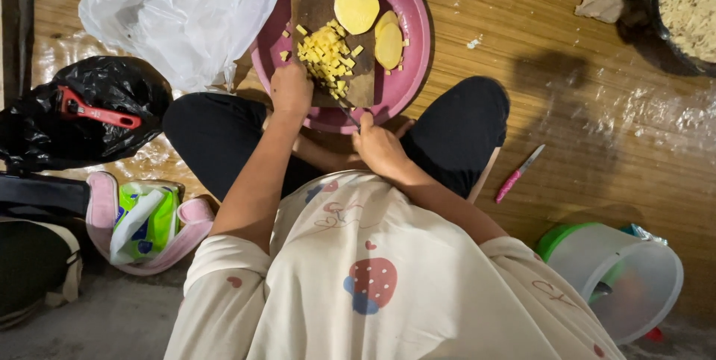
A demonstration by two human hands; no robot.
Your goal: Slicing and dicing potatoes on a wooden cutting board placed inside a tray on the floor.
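Note:
A dark wooden cutting board (317, 2) lies on a round maroon tray (410, 2) on the floor in front of my crossed legs. A heap of small yellow potato cubes (326, 58) sits on the board, with a peeled potato half (356, 8) at its far end and two more pieces (388, 41) beside it on the tray. My left hand (291, 88) rests on the board's near left corner, touching the cubes. My right hand (379, 147) is closed around a knife (348, 112) whose blade points at the board's near edge.
A white plastic bag (179, 10) lies left of the tray, and a black bag (82, 114) carries a red peeler (97, 112). A pink-handled knife (518, 174) lies on the wooden floor at right. A clear tub (623, 278) sits bottom right, a dark bowl (682, 10) top right.

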